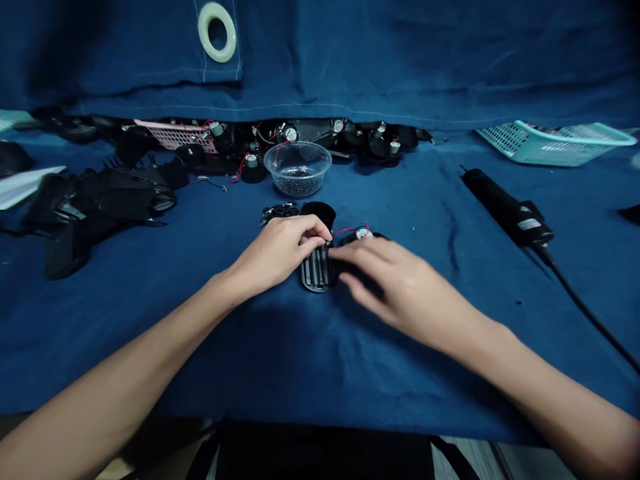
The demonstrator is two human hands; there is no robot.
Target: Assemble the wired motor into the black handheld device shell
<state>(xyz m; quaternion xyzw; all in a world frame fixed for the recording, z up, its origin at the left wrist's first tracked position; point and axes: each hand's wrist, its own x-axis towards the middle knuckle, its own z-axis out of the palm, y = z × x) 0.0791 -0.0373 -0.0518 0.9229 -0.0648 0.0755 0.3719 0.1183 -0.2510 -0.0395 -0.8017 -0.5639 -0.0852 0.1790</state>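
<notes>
A black plastic housing (316,272) with long ribbed slots lies on the blue cloth in front of me. My left hand (290,245) rests at its upper part, thumb and forefinger pinched together near a small metal piece; what they grip is too small to make out. From the right, my right hand (395,277) reaches to the housing's right edge, slightly blurred, thumb apart from the outstretched fingers and nothing visible between them. Just behind it sits a small motor (363,233) with red wires, partly hidden. A pile of small black parts (280,212) lies beyond my left hand.
A clear bowl (298,164) of tiny dark pieces stands behind the housing. At right lies a black corded power screwdriver (507,205), with a turquoise basket (555,147) behind. Black plastic shells (105,200) are at left; wired motors and a pink basket (177,135) line the back under a blue curtain.
</notes>
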